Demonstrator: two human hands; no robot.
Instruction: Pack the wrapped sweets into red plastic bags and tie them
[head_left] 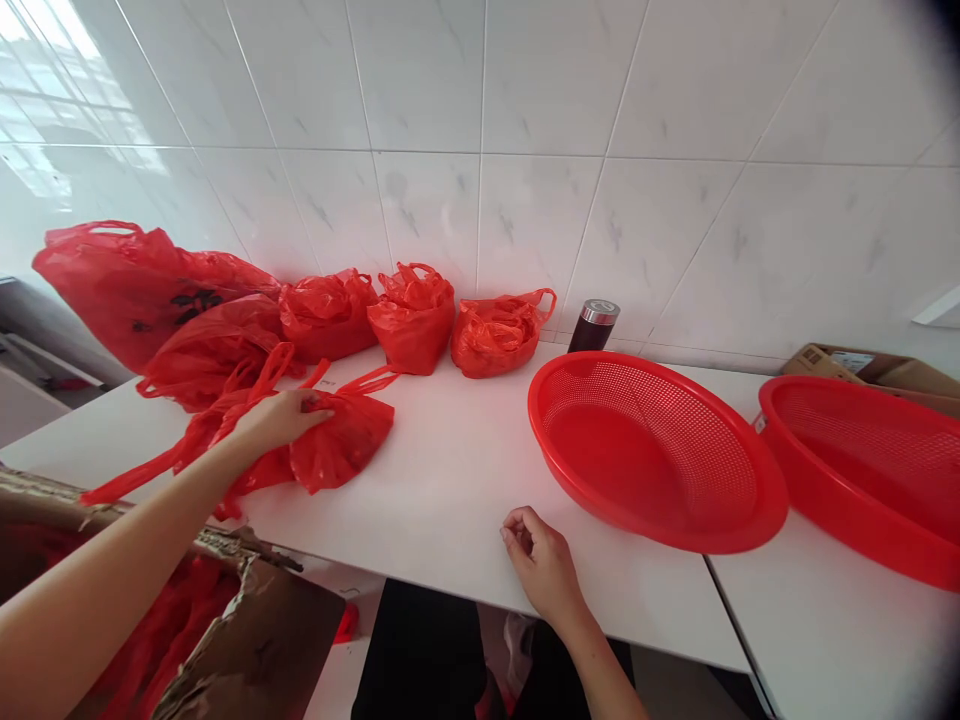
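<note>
My left hand (289,418) reaches across the left part of the white table, its fingers closed on a red plastic bag (343,440) that bulges with contents I cannot make out. Loose red bag handles and film lie bunched under and beside my left wrist. Near the table's front edge rests my right hand (541,562), fingers curled in, with nothing visible in them. To its upper right stands a red perforated plastic basket (630,460) with nothing in it.
Filled red plastic bags (412,320) line the tiled wall. A dark tumbler (595,325) stands behind the basket, and a second red basket (862,490) is at right, before a cardboard box (862,362). An open carton (262,640) with red bags sits front left.
</note>
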